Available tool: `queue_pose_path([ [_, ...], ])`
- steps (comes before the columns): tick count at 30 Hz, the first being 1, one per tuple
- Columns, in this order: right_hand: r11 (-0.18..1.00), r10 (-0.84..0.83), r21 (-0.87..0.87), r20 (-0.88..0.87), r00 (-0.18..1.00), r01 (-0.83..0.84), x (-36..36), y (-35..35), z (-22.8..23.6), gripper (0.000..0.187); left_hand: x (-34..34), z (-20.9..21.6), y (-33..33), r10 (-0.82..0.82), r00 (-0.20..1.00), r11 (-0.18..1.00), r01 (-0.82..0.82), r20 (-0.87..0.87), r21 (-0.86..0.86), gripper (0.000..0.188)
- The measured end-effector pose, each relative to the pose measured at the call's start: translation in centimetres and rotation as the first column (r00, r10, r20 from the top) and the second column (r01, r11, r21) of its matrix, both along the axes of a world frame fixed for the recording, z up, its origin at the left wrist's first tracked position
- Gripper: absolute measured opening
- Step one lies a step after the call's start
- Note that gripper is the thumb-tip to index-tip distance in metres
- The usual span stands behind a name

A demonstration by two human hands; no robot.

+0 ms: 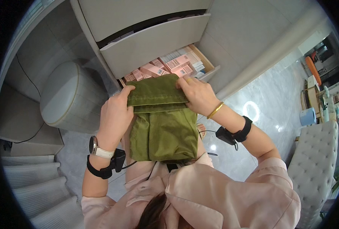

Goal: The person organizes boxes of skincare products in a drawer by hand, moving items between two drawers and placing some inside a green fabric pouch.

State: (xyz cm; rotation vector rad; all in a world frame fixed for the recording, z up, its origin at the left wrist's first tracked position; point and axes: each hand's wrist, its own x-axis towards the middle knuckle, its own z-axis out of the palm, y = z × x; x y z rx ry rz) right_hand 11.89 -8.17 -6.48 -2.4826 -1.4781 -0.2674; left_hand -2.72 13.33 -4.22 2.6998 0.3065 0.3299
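Note:
A folded olive-green cloth item, with a stitched hem band across its far end, hangs over my lap. I cannot tell whether it is a garment or a bag. My left hand pinches its far left corner between thumb and fingers. At the far right corner my right hand grips the same band, its fingertips partly hidden by the fabric. Just beyond the cloth is an open drawer holding several pink boxes and some white packs.
Above the open drawer, another drawer front is pulled out slightly. A white toilet stands behind glass at the left, with a pleated white curtain nearer me. On the right are a tufted white bench and a blue bin.

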Motion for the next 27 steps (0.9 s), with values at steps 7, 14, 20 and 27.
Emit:
queue_pose_path([
  [7, 0.996, -0.070, 0.062, -0.030, 0.997, 0.072, 1.1, -2.0, 1.4, 0.043, -1.3, -0.8, -0.1, -0.011, 0.999, 0.994, 0.016, 0.049, -0.104, 0.032],
  [14, 0.995, 0.015, -0.099, -0.119, 0.993, -0.027, 0.8, -2.2, 2.1, 0.043, 0.7, 2.6, -0.5, -0.014, 0.996, 0.968, 0.035, 0.086, -0.249, 0.023],
  [20, 0.926, 0.287, 0.350, -0.411, 0.865, -0.140, 2.0, -2.0, 14.4, 0.036, 0.4, 9.0, 4.7, -0.195, 0.822, 0.829, 0.430, 0.536, -0.357, 0.022],
  [27, 0.883, 0.453, 0.467, -0.828, 0.330, -0.040, -0.1, -5.6, 18.3, 0.029, -1.4, 13.3, 0.2, 0.085, 0.909, 0.283, 0.370, 0.408, -0.885, 0.051],
])
